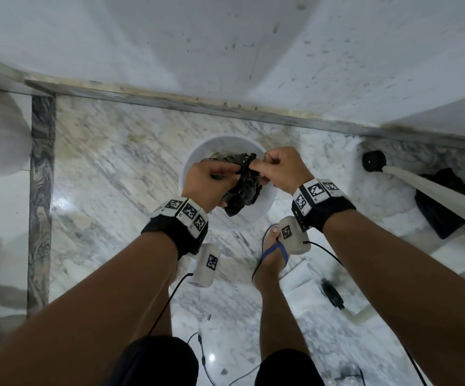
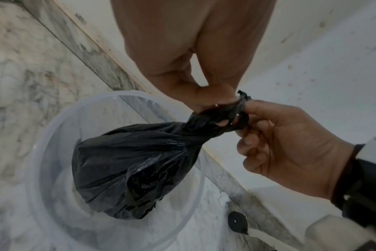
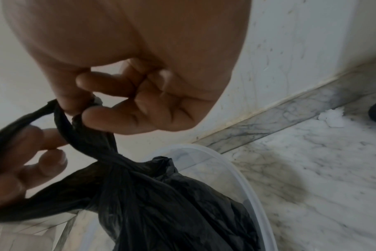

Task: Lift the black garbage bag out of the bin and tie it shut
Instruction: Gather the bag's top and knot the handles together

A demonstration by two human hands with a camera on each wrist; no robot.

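A small black garbage bag [image 1: 242, 195] hangs above the translucent white bin [image 1: 262, 211], clear of its rim. The bag's neck is twisted into a thin rope. My left hand [image 1: 225, 174] pinches that neck just above the bulge; in the left wrist view the left hand [image 2: 206, 103] comes down from the top. My right hand [image 1: 256, 164] grips the free end, and that end loops round a finger of the right hand [image 2: 245, 118]. In the right wrist view the right hand [image 3: 86, 108] pinches the black strand above the bag [image 3: 161, 203] and the bin [image 3: 236, 163].
The bin stands on a marble floor [image 1: 114, 168] close to a white wall and its grey skirting [image 1: 186, 103]. A black round stopper [image 1: 373, 161] and a dark cloth [image 1: 443, 201] lie to the right. My foot in a blue sandal [image 1: 273, 254] and cables are near the bin.
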